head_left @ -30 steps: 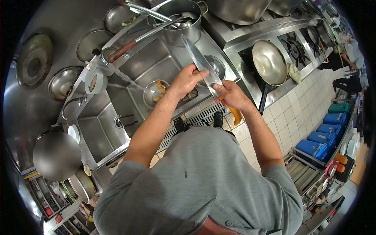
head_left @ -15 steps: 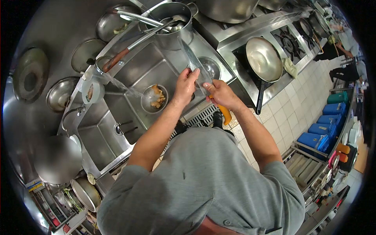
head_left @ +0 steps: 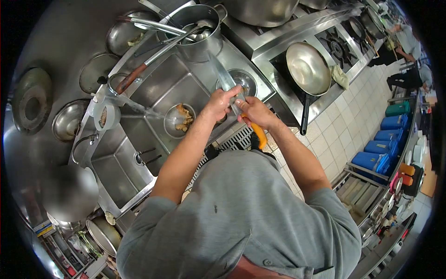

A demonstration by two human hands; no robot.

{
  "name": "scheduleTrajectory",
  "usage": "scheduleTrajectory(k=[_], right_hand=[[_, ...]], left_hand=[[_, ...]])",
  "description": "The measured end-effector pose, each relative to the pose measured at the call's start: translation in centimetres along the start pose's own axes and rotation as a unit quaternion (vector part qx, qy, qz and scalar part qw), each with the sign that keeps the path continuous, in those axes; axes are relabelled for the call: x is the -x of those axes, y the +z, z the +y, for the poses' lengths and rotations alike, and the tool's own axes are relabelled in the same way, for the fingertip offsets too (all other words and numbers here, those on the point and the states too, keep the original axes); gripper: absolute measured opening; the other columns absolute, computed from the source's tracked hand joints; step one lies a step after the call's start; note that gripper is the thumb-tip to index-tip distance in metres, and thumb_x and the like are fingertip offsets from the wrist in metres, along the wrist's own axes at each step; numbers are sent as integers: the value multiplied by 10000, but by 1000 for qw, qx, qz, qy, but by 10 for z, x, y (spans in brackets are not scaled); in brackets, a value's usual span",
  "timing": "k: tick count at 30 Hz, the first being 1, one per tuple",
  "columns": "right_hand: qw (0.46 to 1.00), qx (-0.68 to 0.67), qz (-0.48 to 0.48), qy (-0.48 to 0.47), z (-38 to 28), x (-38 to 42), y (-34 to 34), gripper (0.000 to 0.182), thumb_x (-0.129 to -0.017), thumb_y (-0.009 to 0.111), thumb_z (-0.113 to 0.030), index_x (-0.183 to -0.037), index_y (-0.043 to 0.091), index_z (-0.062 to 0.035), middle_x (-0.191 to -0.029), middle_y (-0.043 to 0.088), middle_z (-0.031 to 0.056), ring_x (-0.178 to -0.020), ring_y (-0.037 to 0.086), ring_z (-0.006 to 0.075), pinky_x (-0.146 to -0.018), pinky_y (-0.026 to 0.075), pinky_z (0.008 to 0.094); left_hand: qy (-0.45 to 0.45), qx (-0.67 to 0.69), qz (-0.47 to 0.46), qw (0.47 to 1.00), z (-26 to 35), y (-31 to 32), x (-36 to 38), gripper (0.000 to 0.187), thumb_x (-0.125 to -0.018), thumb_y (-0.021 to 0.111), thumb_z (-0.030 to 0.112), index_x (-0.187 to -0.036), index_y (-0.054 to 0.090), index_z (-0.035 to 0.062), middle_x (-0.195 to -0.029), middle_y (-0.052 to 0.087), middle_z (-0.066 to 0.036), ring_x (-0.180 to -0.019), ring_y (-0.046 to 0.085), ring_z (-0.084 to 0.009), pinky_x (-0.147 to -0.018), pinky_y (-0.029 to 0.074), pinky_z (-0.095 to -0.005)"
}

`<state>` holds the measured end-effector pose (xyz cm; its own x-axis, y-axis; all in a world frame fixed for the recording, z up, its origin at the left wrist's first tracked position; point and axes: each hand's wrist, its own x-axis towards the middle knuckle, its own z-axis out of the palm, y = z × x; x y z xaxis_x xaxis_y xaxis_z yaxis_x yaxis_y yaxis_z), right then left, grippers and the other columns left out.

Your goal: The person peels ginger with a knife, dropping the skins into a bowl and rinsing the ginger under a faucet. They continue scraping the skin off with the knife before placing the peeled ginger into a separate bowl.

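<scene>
A large knife [head_left: 226, 80] with an orange handle points up and left over the sink's right edge. My right hand [head_left: 255, 113] is closed round it where blade and handle meet; part of the handle shows below. My left hand [head_left: 219, 103] is closed beside the blade, with its fingers near my right thumb. What those fingers grip is hidden. Left of my left hand, a metal bowl [head_left: 180, 122] with brownish-yellow pieces stands in the sink as water streams towards it. Another metal bowl [head_left: 245, 83] sits behind my hands.
A deep pot [head_left: 200, 44] holding ladles stands behind the sink [head_left: 162, 88]. At the right, a wok [head_left: 308, 69] rests on the stove, its handle towards me. Blue bins [head_left: 371, 160] line the far right. Another person [head_left: 411, 44] is at the upper right.
The knife and my hands have shifted slightly, with my left hand lower against the blade. The surroundings have moved a little left in the view.
</scene>
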<state>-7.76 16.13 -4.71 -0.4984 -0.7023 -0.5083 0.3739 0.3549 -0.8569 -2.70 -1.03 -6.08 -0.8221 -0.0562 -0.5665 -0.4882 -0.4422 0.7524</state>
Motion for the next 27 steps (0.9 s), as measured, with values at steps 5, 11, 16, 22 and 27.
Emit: scheduleTrajectory(k=[5,11,16,22,27], right_hand=[[995,63,77,-15,-6,-16,-8,384,-1068,565,-335,-1034,639,40,-747,685,119,-562,619,161,-537,501,342],[907,362,160,-144,20,-17,-28,318,-912,607,-134,-1205,663,-23,-872,697,267,-832,697,434,-768,558,478],[870,411,211,-171,13,-11,-10,421,-932,612,-168,-1347,621,-99,-980,703,277,-943,692,449,-842,552,528],[850,426,279,-137,16,-21,-5,394,-985,591,-234,-1362,633,-129,-964,702,269,-948,697,444,-836,554,531],[924,299,163,-171,24,-32,-15,351,-991,573,-245,-1245,669,-22,-901,688,303,-913,677,489,-835,540,537]], left_hand=[[44,-5,63,997,-3,-15,-9,394,-978,697,484,-1161,648,138,-892,652,36,-705,607,-68,-515,444,-224],[142,73,63,985,-21,-46,-5,383,-1030,654,278,-1343,564,78,-1025,650,-52,-836,648,-126,-673,536,-261],[119,141,34,982,-24,-53,3,492,-994,674,150,-1431,463,68,-1082,630,-103,-883,627,-163,-726,524,-326],[88,63,80,991,-18,-33,16,476,-941,756,234,-1328,537,65,-1077,637,-86,-899,621,-180,-750,521,-344],[171,-212,230,934,-21,-10,-16,561,-862,834,339,-1251,569,33,-1074,651,-123,-938,633,-232,-803,525,-359]])
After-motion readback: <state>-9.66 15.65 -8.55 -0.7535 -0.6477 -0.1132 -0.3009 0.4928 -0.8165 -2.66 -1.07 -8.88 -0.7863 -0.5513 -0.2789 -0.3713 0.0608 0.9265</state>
